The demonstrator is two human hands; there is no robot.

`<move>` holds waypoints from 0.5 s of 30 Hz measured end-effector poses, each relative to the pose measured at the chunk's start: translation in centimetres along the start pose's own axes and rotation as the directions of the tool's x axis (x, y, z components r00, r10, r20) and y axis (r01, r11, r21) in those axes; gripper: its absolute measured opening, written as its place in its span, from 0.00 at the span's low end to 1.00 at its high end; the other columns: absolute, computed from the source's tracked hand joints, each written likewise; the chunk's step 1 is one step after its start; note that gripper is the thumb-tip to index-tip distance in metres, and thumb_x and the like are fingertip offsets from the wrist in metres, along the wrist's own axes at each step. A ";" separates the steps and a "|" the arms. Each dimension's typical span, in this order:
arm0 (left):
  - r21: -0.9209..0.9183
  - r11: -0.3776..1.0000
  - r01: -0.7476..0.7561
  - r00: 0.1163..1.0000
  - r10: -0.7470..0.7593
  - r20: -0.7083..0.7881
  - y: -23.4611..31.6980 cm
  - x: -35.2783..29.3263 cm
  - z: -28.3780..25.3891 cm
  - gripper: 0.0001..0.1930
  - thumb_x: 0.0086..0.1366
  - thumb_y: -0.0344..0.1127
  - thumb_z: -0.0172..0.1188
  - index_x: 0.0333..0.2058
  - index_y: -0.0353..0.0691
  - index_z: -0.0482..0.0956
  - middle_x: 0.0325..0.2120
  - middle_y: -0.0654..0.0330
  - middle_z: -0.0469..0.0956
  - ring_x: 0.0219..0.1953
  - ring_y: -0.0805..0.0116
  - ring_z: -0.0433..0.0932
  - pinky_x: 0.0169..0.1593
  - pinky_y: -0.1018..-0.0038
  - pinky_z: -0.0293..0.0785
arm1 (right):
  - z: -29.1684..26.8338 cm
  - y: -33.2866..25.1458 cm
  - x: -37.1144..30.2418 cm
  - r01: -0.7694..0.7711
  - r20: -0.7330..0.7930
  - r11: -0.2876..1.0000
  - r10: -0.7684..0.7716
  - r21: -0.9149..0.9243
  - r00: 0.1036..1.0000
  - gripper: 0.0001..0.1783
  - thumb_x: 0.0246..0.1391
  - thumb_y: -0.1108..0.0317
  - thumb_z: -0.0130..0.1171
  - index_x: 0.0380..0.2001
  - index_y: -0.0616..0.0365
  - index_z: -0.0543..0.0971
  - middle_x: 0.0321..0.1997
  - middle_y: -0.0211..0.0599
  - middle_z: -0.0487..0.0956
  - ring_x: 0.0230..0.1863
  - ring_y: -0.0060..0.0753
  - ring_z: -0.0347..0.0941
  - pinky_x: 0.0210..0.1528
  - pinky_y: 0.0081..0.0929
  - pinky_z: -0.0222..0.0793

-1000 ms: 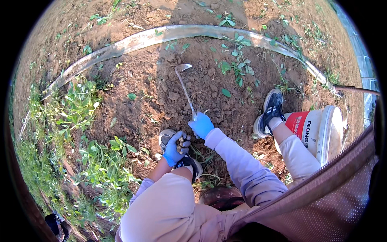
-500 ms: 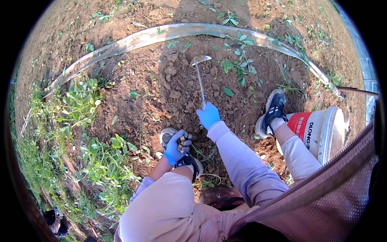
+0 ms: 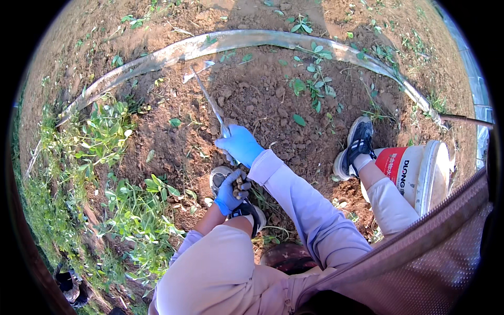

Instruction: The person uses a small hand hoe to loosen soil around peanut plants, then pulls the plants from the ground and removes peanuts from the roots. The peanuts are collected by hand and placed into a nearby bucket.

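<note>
Right grip [image 3: 240, 145] closed on hoe [image 3: 208, 98], near end; likely light, stiff, best held there; left grip [image 3: 229, 192] cups lumps [image 3: 239, 187]

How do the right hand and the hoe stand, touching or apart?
Touching: the head view shows the right hand closed around the near end of the hoe.
</note>
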State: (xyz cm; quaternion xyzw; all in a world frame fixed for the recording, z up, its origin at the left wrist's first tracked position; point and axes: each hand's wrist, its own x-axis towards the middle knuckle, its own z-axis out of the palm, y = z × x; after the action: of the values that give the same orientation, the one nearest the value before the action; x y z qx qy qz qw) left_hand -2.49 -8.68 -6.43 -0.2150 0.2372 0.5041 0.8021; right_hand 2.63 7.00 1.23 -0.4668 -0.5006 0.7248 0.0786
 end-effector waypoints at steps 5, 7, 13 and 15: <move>0.024 0.999 -0.028 1.000 0.028 -0.014 0.0 -0.1 -0.1 0.11 0.59 0.42 0.51 0.29 0.41 0.69 0.28 0.60 0.69 0.21 0.77 0.64 0.14 0.88 0.59 | -1.4 6.5 -0.1 -0.037 -0.110 0.999 0.034 -0.026 0.993 0.14 0.41 0.64 0.58 0.24 0.64 0.67 0.19 0.41 0.71 0.18 0.34 0.70 0.20 0.30 0.65; 0.006 1.000 -0.013 0.999 0.013 0.040 0.2 -0.2 -0.6 0.11 0.60 0.43 0.49 0.28 0.41 0.68 0.28 0.60 0.68 0.22 0.77 0.65 0.15 0.86 0.58 | -2.3 6.5 -3.5 -0.049 -0.098 0.994 0.059 0.103 0.993 0.11 0.43 0.69 0.57 0.24 0.61 0.66 0.15 0.35 0.70 0.11 0.26 0.68 0.12 0.24 0.62; 0.011 1.000 0.010 1.000 -0.010 0.019 0.2 -0.3 -0.4 0.11 0.61 0.43 0.49 0.28 0.41 0.68 0.29 0.59 0.68 0.22 0.76 0.65 0.15 0.86 0.59 | -4.0 11.2 -12.1 -0.095 -0.125 0.980 0.074 -0.176 0.989 0.15 0.44 0.61 0.60 0.23 0.59 0.67 0.14 0.31 0.67 0.13 0.21 0.63 0.16 0.22 0.60; -0.016 1.000 0.016 0.998 -0.015 0.068 0.1 -0.2 -0.5 0.11 0.60 0.43 0.49 0.28 0.41 0.68 0.30 0.59 0.68 0.22 0.76 0.65 0.15 0.86 0.59 | -3.6 13.3 -14.5 -0.005 -0.208 0.963 -0.053 -0.270 0.977 0.15 0.44 0.60 0.60 0.24 0.59 0.68 0.14 0.29 0.65 0.15 0.18 0.60 0.17 0.21 0.58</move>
State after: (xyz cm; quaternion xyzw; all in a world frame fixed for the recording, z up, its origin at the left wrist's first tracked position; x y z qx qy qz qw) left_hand -2.74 -9.03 -6.73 -0.2064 0.2041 0.5067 0.8118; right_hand 18.04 -5.54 -0.96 -0.5418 -0.5887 0.5950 0.0767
